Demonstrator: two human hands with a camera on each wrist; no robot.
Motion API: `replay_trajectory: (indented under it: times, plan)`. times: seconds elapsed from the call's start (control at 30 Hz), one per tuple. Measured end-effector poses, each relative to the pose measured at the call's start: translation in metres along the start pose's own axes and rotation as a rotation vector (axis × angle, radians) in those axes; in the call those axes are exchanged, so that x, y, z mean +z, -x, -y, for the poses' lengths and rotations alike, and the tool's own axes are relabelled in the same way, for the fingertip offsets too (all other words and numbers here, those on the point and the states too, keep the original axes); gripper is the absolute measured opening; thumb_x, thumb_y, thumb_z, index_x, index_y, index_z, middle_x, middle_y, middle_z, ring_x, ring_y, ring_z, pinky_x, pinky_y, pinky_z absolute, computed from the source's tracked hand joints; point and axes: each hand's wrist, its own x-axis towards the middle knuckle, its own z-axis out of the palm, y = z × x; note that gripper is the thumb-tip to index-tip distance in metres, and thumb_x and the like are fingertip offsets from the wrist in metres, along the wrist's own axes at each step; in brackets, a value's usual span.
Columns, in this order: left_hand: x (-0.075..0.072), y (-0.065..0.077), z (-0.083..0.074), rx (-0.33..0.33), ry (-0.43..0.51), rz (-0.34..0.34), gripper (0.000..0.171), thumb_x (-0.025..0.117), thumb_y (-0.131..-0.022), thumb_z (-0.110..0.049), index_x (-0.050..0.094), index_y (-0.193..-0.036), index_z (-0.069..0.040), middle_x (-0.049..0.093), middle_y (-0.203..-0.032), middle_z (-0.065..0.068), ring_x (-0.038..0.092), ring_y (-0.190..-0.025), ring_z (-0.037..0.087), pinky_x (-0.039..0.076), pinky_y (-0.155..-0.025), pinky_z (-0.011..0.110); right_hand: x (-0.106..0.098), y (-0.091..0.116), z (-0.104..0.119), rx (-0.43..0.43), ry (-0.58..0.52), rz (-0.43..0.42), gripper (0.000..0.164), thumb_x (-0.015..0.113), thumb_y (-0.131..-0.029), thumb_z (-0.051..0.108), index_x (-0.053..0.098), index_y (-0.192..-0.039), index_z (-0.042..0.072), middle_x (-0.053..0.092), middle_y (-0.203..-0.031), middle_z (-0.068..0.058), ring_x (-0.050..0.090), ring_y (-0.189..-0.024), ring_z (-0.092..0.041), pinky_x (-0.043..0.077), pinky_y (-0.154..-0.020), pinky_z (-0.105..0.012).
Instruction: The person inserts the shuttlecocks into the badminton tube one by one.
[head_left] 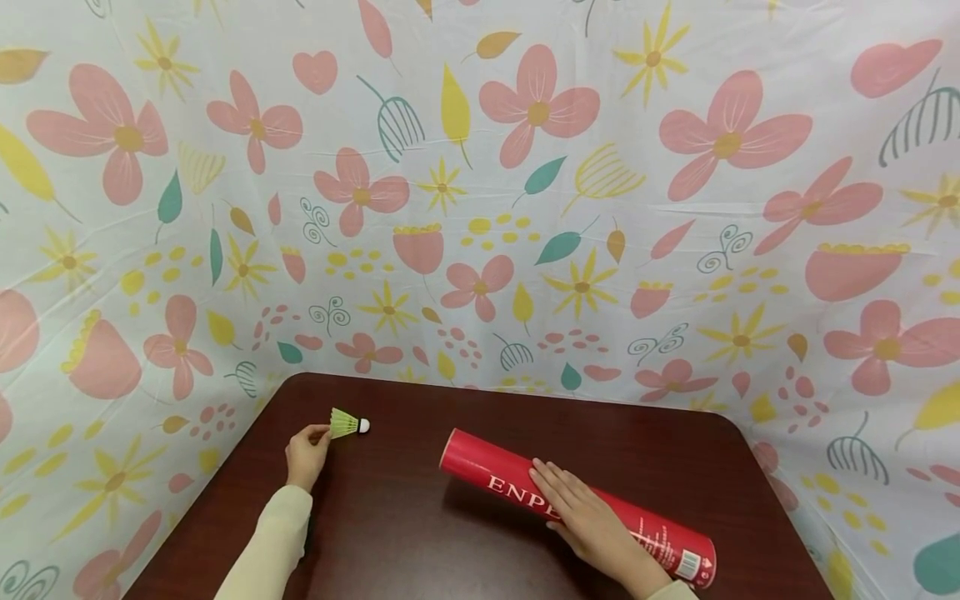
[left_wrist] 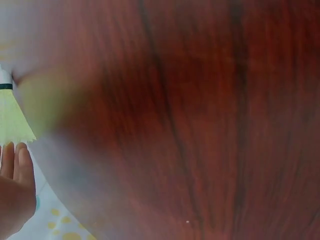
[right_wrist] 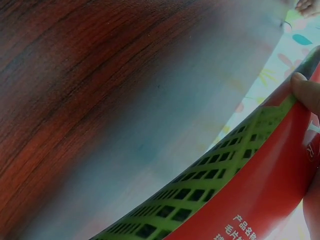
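A yellow-green shuttlecock (head_left: 345,423) with a white cork lies on its side in the air or on the table near the far left; its height is hard to tell. My left hand (head_left: 307,458) pinches the rim of its feather skirt, and the left wrist view shows those fingertips at the shuttlecock's skirt (left_wrist: 14,120). My right hand (head_left: 585,521) holds a long red shuttlecock tube (head_left: 480,467) around its middle, fingers over the top and thumb on the near side. The tube lies slanted, and its left end casts a shadow below. In the right wrist view a green netted pattern shows on the tube (right_wrist: 250,185).
The dark brown wooden table (head_left: 390,517) has rounded far corners. Behind it and at both sides hangs a white cloth (head_left: 480,375) printed with pink and yellow flowers, close to the table's edges.
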Motion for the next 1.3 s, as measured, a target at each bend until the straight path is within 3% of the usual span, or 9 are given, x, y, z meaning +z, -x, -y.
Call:
replay_trajectory:
  times: [0.23,0.47,0.6,0.73,0.83,0.97,1.0,1.1,1.3]
  plan:
    - [0.000,0.003,0.000,0.008,-0.023,-0.008,0.016,0.064,-0.092,-0.006,0.069,-0.103,0.005,0.068,-0.095,0.022,0.062,-0.085,0.034,0.047,-0.064,0.031,0.000,0.000,0.000,0.004,0.002,0.009,0.087,0.079,-0.075,0.013,0.033,-0.148,0.001,0.034,-0.152,-0.015,0.042,-0.132,-0.034,0.006,-0.116,-0.025]
    - [0.000,0.005,-0.002,0.019,-0.030,-0.014,0.015,0.065,-0.092,-0.008,0.070,-0.102,0.003,0.069,-0.095,0.021,0.063,-0.085,0.033,0.048,-0.066,0.034,-0.001,0.001,-0.001,0.012,0.003,0.025,0.083,0.076,-0.079,0.015,0.033,-0.148,0.001,0.033,-0.153,-0.015,0.040,-0.134,-0.033,0.008,-0.116,-0.027]
    - [0.001,0.008,-0.006,0.046,-0.030,-0.020,0.016,0.066,-0.092,-0.010,0.071,-0.101,0.002,0.070,-0.095,0.020,0.064,-0.085,0.033,0.050,-0.069,0.038,-0.002,0.002,-0.002,0.020,-0.009,0.041,0.062,0.056,-0.098,0.029,0.032,-0.149,0.002,0.032,-0.153,-0.015,0.039,-0.134,-0.033,0.007,-0.116,-0.026]
    - [0.003,0.012,-0.009,0.064,-0.021,-0.009,0.016,0.067,-0.091,-0.011,0.072,-0.100,0.002,0.070,-0.097,0.020,0.065,-0.087,0.033,0.051,-0.065,0.033,-0.001,0.002,-0.002,0.002,-0.010,0.014,0.059,0.033,-0.103,0.039,0.034,-0.148,0.001,0.034,-0.152,-0.016,0.042,-0.132,-0.035,0.007,-0.116,-0.026]
    - [0.004,0.015,-0.014,0.086,0.003,-0.006,0.014,0.069,-0.090,-0.011,0.073,-0.098,0.001,0.070,-0.097,0.019,0.066,-0.087,0.033,0.051,-0.065,0.030,-0.001,0.001,-0.001,-0.007,-0.008,0.001,0.059,0.052,-0.100,0.031,0.035,-0.147,0.000,0.035,-0.151,-0.016,0.043,-0.131,-0.036,0.007,-0.116,-0.026]
    - [0.007,0.019,-0.021,0.154,0.070,-0.015,0.012,0.072,-0.087,-0.011,0.074,-0.095,-0.002,0.072,-0.092,0.015,0.068,-0.082,0.026,0.052,-0.064,0.030,-0.001,0.000,0.000,-0.008,0.003,0.002,0.081,0.076,-0.079,0.015,0.035,-0.148,0.000,0.035,-0.152,-0.015,0.043,-0.131,-0.035,0.007,-0.116,-0.026]
    - [0.008,0.020,-0.022,0.184,0.092,-0.020,0.011,0.073,-0.086,-0.010,0.074,-0.093,-0.002,0.072,-0.089,0.014,0.068,-0.080,0.024,0.052,-0.062,0.028,-0.001,0.000,0.000,-0.009,0.004,0.000,0.085,0.078,-0.076,0.013,0.035,-0.147,0.000,0.035,-0.152,-0.016,0.043,-0.131,-0.035,0.007,-0.116,-0.026]
    - [0.010,0.022,-0.028,0.239,0.135,-0.017,0.009,0.074,-0.085,-0.010,0.075,-0.090,-0.003,0.072,-0.085,0.010,0.068,-0.076,0.016,0.051,-0.060,0.023,-0.001,0.000,-0.001,-0.007,0.012,0.001,0.081,0.076,-0.080,0.016,0.035,-0.148,0.001,0.036,-0.151,-0.015,0.043,-0.131,-0.034,0.008,-0.116,-0.027]
    - [0.013,0.028,-0.044,0.195,0.178,0.059,0.009,0.072,-0.086,-0.011,0.075,-0.093,-0.005,0.073,-0.090,0.011,0.069,-0.081,0.023,0.052,-0.065,0.021,-0.003,0.000,-0.003,0.002,0.006,0.007,0.077,0.074,-0.084,0.019,0.034,-0.148,0.001,0.036,-0.151,-0.015,0.040,-0.134,-0.032,0.008,-0.116,-0.026]
